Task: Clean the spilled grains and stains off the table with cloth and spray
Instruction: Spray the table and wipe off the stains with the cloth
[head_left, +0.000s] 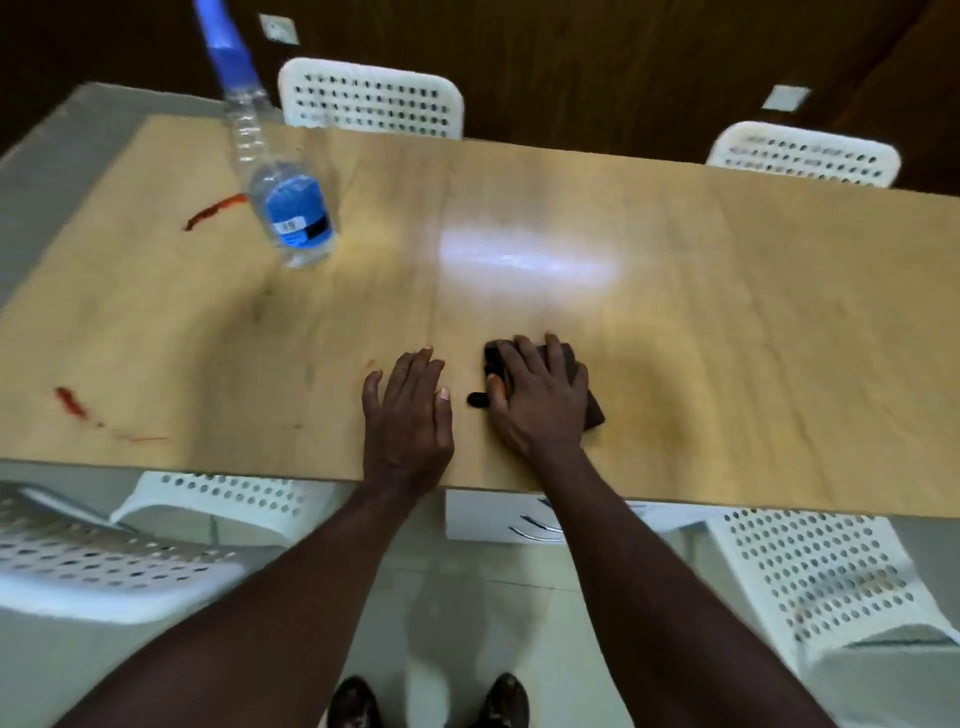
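A dark folded cloth (589, 400) lies on the wooden table (727, 312) near its front edge. My right hand (540, 400) lies flat on top of it, fingers spread, pressing it down. Just to its left, my left hand (408, 410) rests flat on the bare tabletop with straight fingers and holds nothing. A clear spray bottle (280, 197) with a blue label and blue nozzle stands at the far left of the table. A red stain (213, 210) lies beside the bottle. Another red stain (70, 401) marks the near left, with thin smears trailing right.
White perforated chairs stand around the table: two at the far side (371, 98) (802, 153), two at the near side (223, 501) (826, 577), and one at the lower left (93, 561). My shoes (501, 699) show on the pale floor below.
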